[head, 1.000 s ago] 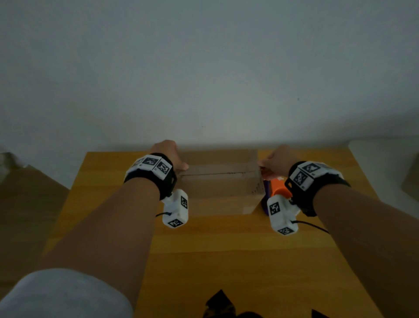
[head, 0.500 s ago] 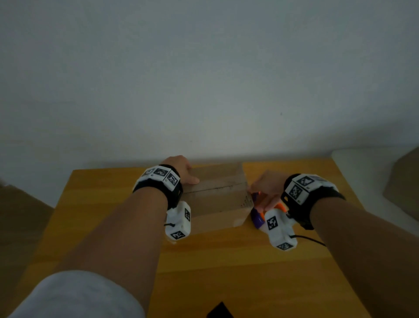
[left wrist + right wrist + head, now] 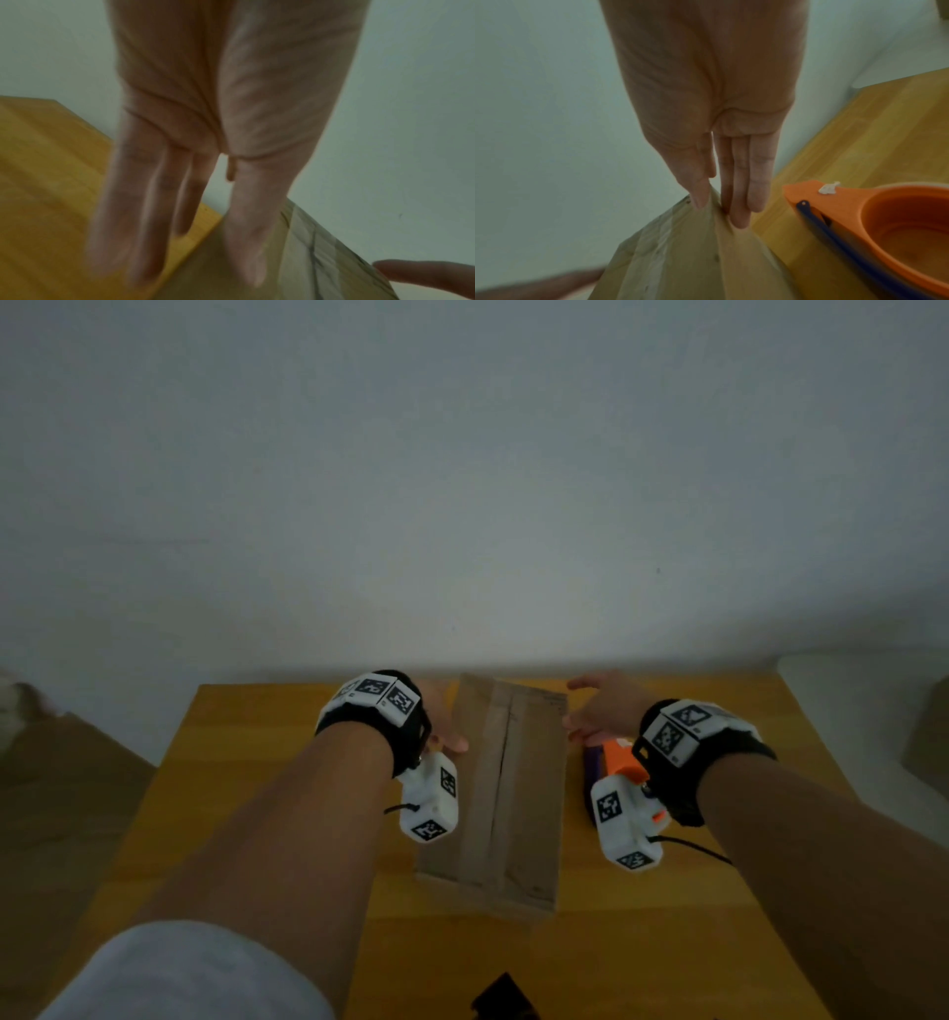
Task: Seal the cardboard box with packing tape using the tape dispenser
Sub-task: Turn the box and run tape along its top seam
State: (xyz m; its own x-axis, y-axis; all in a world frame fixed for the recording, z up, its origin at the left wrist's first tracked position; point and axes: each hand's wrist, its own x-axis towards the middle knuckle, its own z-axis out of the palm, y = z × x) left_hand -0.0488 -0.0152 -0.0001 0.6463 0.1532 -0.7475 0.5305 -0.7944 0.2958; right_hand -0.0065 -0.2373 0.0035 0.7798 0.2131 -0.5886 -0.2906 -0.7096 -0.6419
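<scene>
A brown cardboard box (image 3: 506, 793) lies on the wooden table (image 3: 257, 762), its taped centre seam running away from me. My left hand (image 3: 441, 726) lies against the box's left side with straight fingers; in the left wrist view the left hand (image 3: 205, 203) is blurred, thumb on the box (image 3: 321, 263). My right hand (image 3: 601, 711) touches the far right corner with straight fingers; in the right wrist view the right hand (image 3: 721, 182) has its thumb tip on the box (image 3: 693, 263) top. The orange and purple tape dispenser (image 3: 613, 760) lies on the table right of the box, seen as the orange dispenser (image 3: 885, 219), untouched.
A plain wall stands right behind the table's far edge. A white surface (image 3: 862, 711) adjoins the table on the right, and a brown surface (image 3: 51, 788) lies lower at the left. A small black object (image 3: 503, 999) shows at the bottom edge.
The box has turned about a quarter turn, from seam crosswise to seam pointing away from me. Both hands turned it and now lie straighter along its sides.
</scene>
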